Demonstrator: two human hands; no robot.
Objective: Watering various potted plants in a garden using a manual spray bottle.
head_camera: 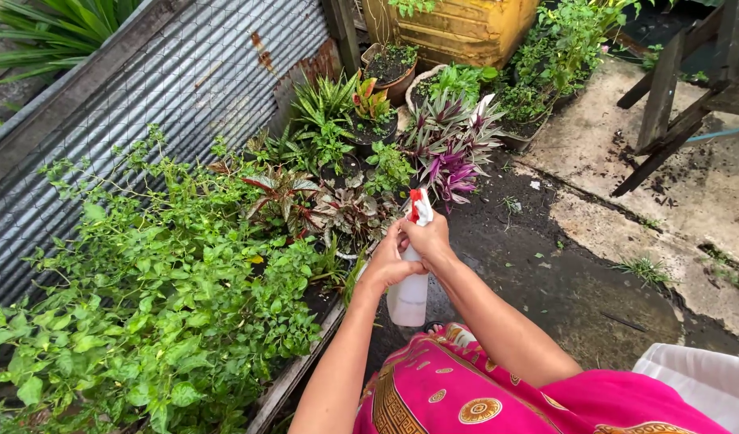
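Spray bottle (409, 296) upright — nozzle aimed toward plants (353, 210).

Both hands are covering most of the spray bottle (409, 299), so only the red-and-white nozzle tip and the lower white body are showing; can't tell how the fingers sit on the trigger. The left hand (387, 261) and right hand (428, 238) are overlapping, so each grip is partly hiding the other. The yellow container (458, 28) up top is getting cut off by the edge, same with the wooden frame (667, 96) on the right. The white thing (703, 382) in the bottom corner is running out of view. Pots under the leafy plants (160, 305) are buried in foliage.
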